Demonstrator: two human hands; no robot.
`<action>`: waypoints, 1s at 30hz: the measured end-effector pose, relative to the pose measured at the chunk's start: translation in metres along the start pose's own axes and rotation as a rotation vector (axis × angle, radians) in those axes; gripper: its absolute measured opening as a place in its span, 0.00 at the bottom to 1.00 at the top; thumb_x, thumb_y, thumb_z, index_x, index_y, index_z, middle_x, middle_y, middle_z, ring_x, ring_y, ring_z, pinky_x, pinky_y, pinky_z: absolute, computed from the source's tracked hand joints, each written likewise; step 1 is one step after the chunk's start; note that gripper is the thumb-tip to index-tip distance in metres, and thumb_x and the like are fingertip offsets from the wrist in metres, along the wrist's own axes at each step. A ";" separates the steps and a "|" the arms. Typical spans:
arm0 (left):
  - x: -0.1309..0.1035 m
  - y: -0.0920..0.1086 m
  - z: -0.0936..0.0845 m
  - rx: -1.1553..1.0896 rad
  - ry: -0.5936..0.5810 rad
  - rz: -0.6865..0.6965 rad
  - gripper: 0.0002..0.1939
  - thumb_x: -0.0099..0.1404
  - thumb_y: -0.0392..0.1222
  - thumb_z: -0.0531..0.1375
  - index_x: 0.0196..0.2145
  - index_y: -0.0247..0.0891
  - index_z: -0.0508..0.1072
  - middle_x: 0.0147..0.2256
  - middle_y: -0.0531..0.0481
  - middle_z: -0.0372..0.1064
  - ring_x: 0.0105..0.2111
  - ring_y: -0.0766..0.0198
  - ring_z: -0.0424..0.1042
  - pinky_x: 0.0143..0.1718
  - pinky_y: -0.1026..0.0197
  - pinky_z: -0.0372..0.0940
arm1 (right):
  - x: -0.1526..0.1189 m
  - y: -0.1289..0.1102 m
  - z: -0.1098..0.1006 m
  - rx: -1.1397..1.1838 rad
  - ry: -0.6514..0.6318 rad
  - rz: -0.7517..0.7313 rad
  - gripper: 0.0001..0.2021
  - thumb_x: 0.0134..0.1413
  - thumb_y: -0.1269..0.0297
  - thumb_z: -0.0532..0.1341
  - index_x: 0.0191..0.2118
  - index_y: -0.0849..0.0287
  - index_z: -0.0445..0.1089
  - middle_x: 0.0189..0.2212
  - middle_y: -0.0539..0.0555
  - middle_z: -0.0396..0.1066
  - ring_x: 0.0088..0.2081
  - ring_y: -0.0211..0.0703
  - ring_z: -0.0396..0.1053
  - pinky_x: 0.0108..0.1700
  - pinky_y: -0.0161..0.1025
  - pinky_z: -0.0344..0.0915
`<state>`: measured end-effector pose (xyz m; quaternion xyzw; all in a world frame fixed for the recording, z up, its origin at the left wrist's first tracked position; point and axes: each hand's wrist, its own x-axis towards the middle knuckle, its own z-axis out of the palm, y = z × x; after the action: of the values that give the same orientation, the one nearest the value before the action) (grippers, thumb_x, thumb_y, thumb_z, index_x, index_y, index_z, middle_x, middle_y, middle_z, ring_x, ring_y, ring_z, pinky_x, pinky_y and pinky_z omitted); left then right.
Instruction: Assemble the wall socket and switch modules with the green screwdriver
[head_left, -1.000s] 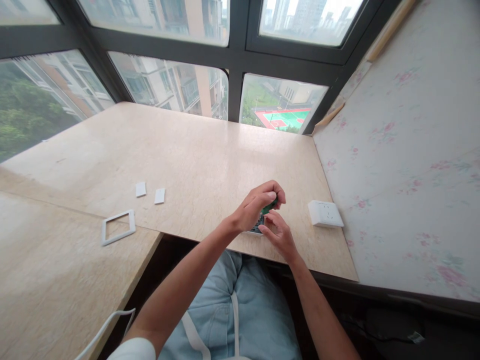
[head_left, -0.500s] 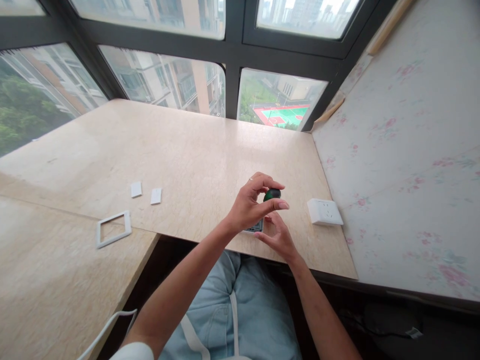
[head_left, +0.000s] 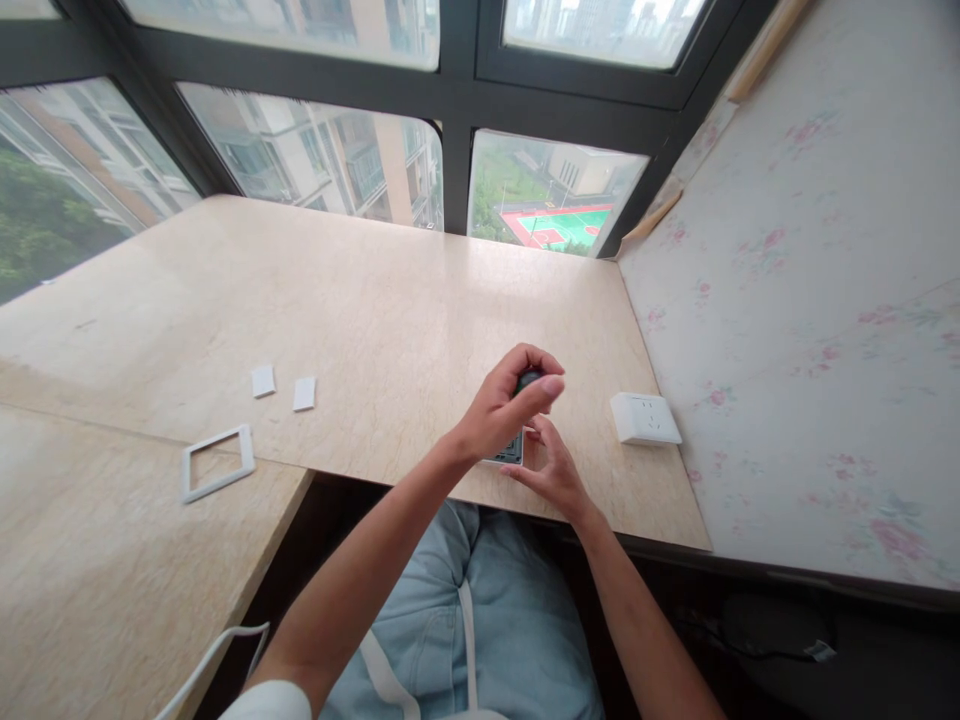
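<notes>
My left hand point(head_left: 496, 402) is closed around the rounded black-and-green handle of a screwdriver point(head_left: 529, 379), held above a small square wall-switch body. Its shaft is hidden behind my hand. That switch body point(head_left: 511, 449), dark grey inside with a pale rim, lies on the tabletop near its front edge, partly covered by my left wrist. My right hand point(head_left: 556, 473) grips its right side between thumb and fingers. Off to the left lie two white switch covers point(head_left: 263, 381) and a white rectangular frame point(head_left: 218, 464).
A white wall socket box point(head_left: 646, 418) stands on the right of the beige tabletop point(head_left: 390, 320), near the flowered wall point(head_left: 810, 350). Dark-framed windows point(head_left: 457, 90) border the back. A white cable point(head_left: 217, 650) hangs at the lower left edge.
My left hand has turned and its fingers have closed further over the screwdriver handle, hiding more of it. My right hand stays at the switch body. The view has shifted slightly.
</notes>
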<state>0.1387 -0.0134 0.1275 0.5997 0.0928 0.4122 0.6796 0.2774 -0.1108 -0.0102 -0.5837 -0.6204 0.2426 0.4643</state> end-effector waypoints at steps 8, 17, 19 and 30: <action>0.004 -0.013 0.003 -0.140 0.045 0.083 0.22 0.55 0.44 0.74 0.37 0.42 0.65 0.35 0.54 0.68 0.34 0.68 0.72 0.35 0.65 0.68 | 0.001 -0.007 -0.002 -0.022 -0.004 0.038 0.38 0.48 0.50 0.72 0.62 0.52 0.57 0.58 0.62 0.66 0.58 0.60 0.67 0.58 0.60 0.68; 0.000 -0.001 -0.004 -0.191 -0.047 -0.048 0.17 0.67 0.55 0.63 0.41 0.38 0.75 0.33 0.48 0.72 0.34 0.64 0.72 0.38 0.61 0.68 | 0.001 -0.002 -0.001 -0.023 -0.003 -0.001 0.42 0.49 0.51 0.72 0.66 0.51 0.53 0.59 0.62 0.64 0.59 0.60 0.66 0.59 0.59 0.68; 0.001 -0.003 -0.003 -0.212 -0.052 -0.054 0.18 0.69 0.57 0.60 0.40 0.38 0.74 0.31 0.50 0.69 0.31 0.66 0.69 0.34 0.63 0.66 | 0.001 -0.001 -0.001 -0.029 0.011 -0.013 0.43 0.49 0.51 0.73 0.66 0.51 0.53 0.59 0.63 0.64 0.59 0.60 0.67 0.59 0.59 0.68; 0.002 -0.016 0.005 -0.127 0.147 0.017 0.24 0.55 0.47 0.74 0.37 0.42 0.62 0.34 0.57 0.63 0.27 0.72 0.66 0.27 0.67 0.62 | 0.002 -0.005 -0.003 -0.032 -0.012 -0.002 0.37 0.50 0.52 0.72 0.63 0.51 0.58 0.59 0.62 0.64 0.59 0.59 0.66 0.58 0.59 0.68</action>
<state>0.1502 -0.0145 0.1153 0.5243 0.1110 0.4659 0.7041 0.2777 -0.1102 -0.0044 -0.5889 -0.6275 0.2357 0.4515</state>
